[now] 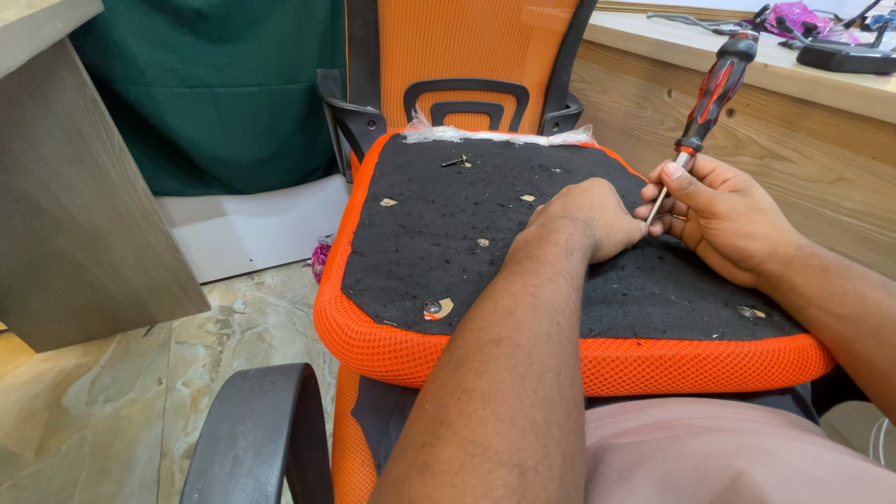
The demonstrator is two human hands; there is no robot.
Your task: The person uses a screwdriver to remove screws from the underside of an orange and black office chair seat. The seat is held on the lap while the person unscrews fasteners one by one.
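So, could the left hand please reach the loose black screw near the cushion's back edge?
Probably yes: the left hand rests on the cushion underside, and nothing lies between it and the screw.

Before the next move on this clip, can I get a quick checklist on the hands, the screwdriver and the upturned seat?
1. Right hand grips the screwdriver by its shaft near the tip: ok.
2. Left hand rests fisted on the seat underside, at the tip: ok.
3. Tip seated in a screw: cannot tell, the hands hide it.
4. Seat cushion lies flat, black side up: ok.
5. Loose screw near the far edge, away from both hands: ok.
6. Front corner fastener in view: ok.
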